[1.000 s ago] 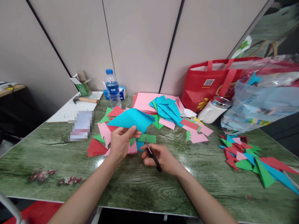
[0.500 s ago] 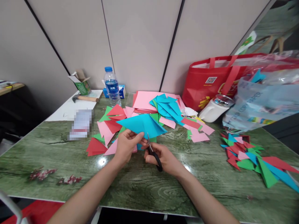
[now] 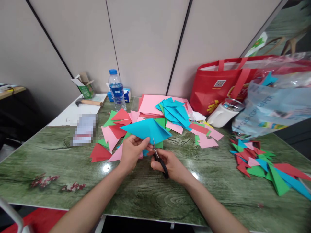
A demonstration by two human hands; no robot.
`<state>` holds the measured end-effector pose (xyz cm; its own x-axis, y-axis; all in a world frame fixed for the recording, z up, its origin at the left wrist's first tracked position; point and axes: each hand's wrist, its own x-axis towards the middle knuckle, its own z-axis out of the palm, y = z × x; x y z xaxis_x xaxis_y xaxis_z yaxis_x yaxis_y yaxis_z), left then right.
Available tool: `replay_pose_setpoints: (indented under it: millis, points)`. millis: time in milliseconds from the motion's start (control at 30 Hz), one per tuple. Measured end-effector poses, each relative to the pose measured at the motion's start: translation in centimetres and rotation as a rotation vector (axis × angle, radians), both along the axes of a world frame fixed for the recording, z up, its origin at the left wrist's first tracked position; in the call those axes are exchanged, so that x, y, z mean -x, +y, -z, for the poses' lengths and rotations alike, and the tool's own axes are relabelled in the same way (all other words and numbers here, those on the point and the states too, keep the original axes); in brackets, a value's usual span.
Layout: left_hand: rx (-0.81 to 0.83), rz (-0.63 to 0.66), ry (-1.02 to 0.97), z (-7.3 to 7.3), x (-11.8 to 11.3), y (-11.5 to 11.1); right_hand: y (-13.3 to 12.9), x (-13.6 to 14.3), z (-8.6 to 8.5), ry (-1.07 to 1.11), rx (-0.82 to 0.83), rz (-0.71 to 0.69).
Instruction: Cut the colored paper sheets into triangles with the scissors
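Observation:
My left hand (image 3: 131, 152) pinches the near edge of a folded blue paper triangle (image 3: 145, 129) and holds it above the green table (image 3: 145, 191). My right hand (image 3: 170, 163) grips black-handled scissors (image 3: 159, 158); their blades point up at the lower edge of the blue paper, right beside my left thumb. Under and behind the paper lie loose red, pink and green paper triangles (image 3: 111, 136).
A pink sheet stack with blue triangles (image 3: 170, 108) lies behind. A water bottle (image 3: 116, 89), hammer (image 3: 88, 103) and small green box (image 3: 85, 87) stand at back left. A red bag (image 3: 218, 84), white mug (image 3: 222, 115), plastic bag (image 3: 274, 106) and cut scraps (image 3: 262, 161) fill the right.
My left hand shifted the blue paper right and slightly down toward the scissors. My right hand brought the scissor blades up to the paper's edge. Little differs over the last half second.

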<state>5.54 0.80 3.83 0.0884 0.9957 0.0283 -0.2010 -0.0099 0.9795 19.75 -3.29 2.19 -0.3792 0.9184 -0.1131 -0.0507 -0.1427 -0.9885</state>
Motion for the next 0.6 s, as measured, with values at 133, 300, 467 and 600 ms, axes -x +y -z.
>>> replay_pose_setpoints:
  millis: [133,300,467,600]
  points:
    - [-0.006,0.001,0.017,-0.07,0.04,-0.01,-0.02,0.09,-0.13,-0.019,-0.002,0.008]
    - [-0.002,-0.008,0.046,-0.23,0.08,-0.07,-0.04,0.17,-0.25,-0.036,0.000,0.023]
    - [-0.010,-0.011,0.065,-0.10,0.06,-0.06,-0.02,0.13,-0.21,-0.035,-0.012,0.020]
    - [-0.015,-0.009,0.055,0.10,0.12,-0.05,-0.02,0.07,-0.14,-0.038,-0.013,0.013]
